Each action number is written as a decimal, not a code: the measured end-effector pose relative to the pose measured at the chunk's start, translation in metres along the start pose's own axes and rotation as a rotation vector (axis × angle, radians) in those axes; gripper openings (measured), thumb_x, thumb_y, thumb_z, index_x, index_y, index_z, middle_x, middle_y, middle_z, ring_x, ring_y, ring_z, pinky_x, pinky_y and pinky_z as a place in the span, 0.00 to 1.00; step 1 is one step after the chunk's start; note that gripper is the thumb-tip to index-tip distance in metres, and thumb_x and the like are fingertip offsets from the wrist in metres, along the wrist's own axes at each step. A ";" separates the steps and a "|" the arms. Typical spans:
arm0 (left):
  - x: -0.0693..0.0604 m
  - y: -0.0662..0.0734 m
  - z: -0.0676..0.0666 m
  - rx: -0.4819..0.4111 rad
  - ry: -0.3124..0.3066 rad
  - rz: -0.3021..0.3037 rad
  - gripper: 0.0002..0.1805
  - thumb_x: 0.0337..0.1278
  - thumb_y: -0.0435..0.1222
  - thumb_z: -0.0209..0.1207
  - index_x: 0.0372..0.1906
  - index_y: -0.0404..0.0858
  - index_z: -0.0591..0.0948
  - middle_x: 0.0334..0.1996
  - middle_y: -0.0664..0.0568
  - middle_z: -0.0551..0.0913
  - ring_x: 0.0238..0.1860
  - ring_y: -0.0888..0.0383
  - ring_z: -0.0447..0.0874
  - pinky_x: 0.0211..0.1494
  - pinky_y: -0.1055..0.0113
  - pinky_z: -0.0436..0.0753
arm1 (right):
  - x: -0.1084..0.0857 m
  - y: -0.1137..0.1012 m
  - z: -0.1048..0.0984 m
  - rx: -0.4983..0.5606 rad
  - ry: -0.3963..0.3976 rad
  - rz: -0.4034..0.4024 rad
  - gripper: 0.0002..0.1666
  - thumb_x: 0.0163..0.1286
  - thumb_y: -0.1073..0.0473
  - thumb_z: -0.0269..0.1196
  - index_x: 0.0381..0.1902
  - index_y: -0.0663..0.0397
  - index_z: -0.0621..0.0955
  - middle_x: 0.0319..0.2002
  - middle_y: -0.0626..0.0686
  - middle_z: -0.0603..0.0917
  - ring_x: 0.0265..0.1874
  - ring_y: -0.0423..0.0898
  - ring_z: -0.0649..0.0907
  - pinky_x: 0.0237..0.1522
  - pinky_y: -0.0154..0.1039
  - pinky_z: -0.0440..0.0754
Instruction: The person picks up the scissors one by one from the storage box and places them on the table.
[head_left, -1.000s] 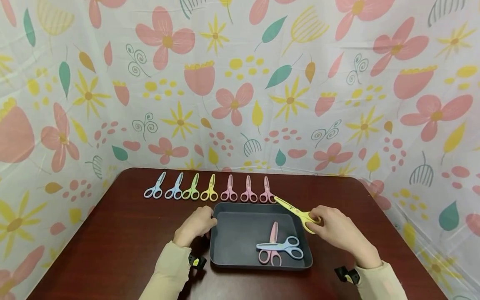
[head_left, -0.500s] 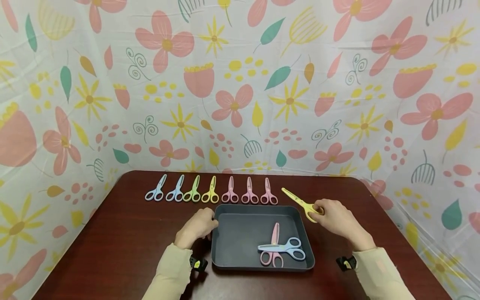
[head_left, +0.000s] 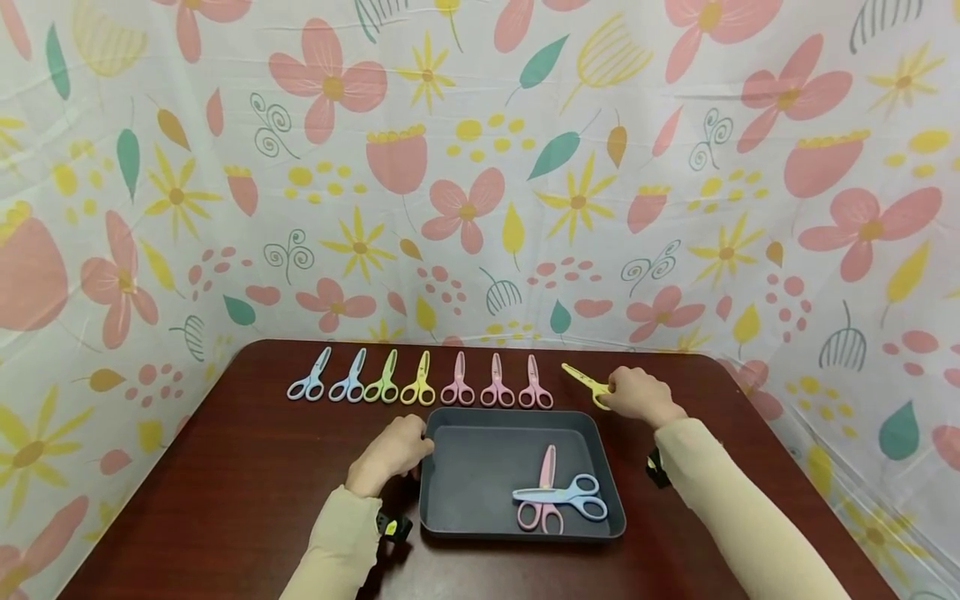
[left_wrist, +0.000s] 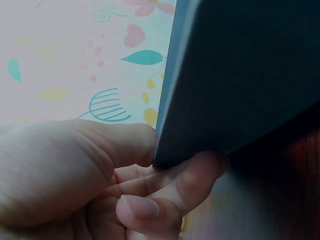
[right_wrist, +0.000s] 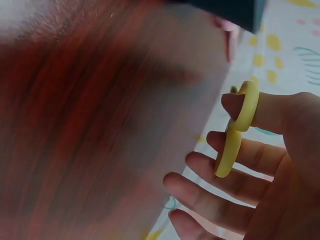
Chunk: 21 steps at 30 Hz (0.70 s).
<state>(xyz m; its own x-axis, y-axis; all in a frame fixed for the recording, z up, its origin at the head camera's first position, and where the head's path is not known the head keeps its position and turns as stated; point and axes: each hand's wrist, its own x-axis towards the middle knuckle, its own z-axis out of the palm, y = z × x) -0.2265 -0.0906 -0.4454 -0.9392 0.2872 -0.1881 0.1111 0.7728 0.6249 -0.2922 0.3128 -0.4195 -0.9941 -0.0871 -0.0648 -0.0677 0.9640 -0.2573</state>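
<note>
My left hand [head_left: 392,454] grips the left rim of a dark grey tray [head_left: 457,530]. The left wrist view has the thumb on one side of the tray wall [left_wrist: 215,90] and fingers below its edge. Yellow scissors [head_left: 586,383] are in my right hand [head_left: 641,395], beyond the tray's far right corner, blades pointing to the far left. Up close, the thumb and fingers [right_wrist: 260,155] hold the yellow handle loops [right_wrist: 247,107]; the blades are hardly visible there. Inside the tray, blue scissors [head_left: 562,495] lie across pink scissors [head_left: 548,475].
A row of scissors lies along the table's far side: two blue [head_left: 309,379], one green [head_left: 383,383], one yellow [head_left: 419,383], three pink [head_left: 458,383]. The dark red-brown table [head_left: 247,467] ends at a flowered curtain [head_left: 480,250].
My right hand has carried the yellow scissors away from the tray's right edge toward the table's far side, in line with the row. My left hand stays on the tray.
</note>
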 end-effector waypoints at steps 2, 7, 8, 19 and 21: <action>0.000 0.000 0.000 0.002 0.003 0.004 0.14 0.64 0.33 0.53 0.21 0.36 0.76 0.09 0.47 0.76 0.08 0.55 0.72 0.13 0.66 0.67 | 0.008 -0.003 0.002 -0.029 -0.008 0.022 0.13 0.62 0.50 0.64 0.25 0.53 0.79 0.20 0.51 0.75 0.19 0.49 0.74 0.22 0.44 0.69; 0.000 -0.001 0.000 0.004 0.005 0.007 0.15 0.63 0.33 0.53 0.20 0.36 0.76 0.09 0.48 0.76 0.08 0.55 0.71 0.13 0.66 0.67 | 0.020 -0.013 0.006 -0.094 -0.046 0.087 0.15 0.61 0.49 0.63 0.29 0.55 0.79 0.25 0.55 0.76 0.24 0.53 0.76 0.27 0.49 0.71; 0.000 -0.001 0.000 0.004 0.004 0.007 0.15 0.63 0.33 0.53 0.20 0.36 0.76 0.09 0.48 0.76 0.08 0.55 0.71 0.13 0.66 0.67 | 0.022 -0.015 0.007 -0.105 -0.056 0.093 0.15 0.61 0.48 0.63 0.30 0.56 0.79 0.26 0.56 0.76 0.25 0.54 0.76 0.28 0.50 0.71; 0.000 0.000 -0.001 0.003 0.011 0.013 0.16 0.63 0.33 0.53 0.18 0.37 0.75 0.08 0.48 0.76 0.08 0.54 0.72 0.13 0.66 0.67 | 0.035 -0.034 0.022 -0.231 -0.102 0.077 0.19 0.60 0.47 0.64 0.34 0.58 0.80 0.30 0.57 0.79 0.27 0.54 0.77 0.30 0.53 0.75; 0.000 0.000 -0.001 0.007 0.007 0.014 0.16 0.63 0.33 0.53 0.18 0.38 0.75 0.09 0.48 0.76 0.07 0.56 0.70 0.13 0.66 0.67 | 0.035 -0.035 0.023 -0.244 -0.110 0.081 0.19 0.60 0.47 0.63 0.34 0.58 0.80 0.30 0.57 0.79 0.27 0.54 0.77 0.30 0.52 0.75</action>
<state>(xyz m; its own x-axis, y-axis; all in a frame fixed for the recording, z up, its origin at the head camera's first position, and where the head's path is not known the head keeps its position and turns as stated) -0.2268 -0.0913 -0.4449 -0.9399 0.2937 -0.1741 0.1264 0.7730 0.6217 -0.3229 0.2703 -0.4354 -0.9828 -0.0216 -0.1832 -0.0204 0.9998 -0.0084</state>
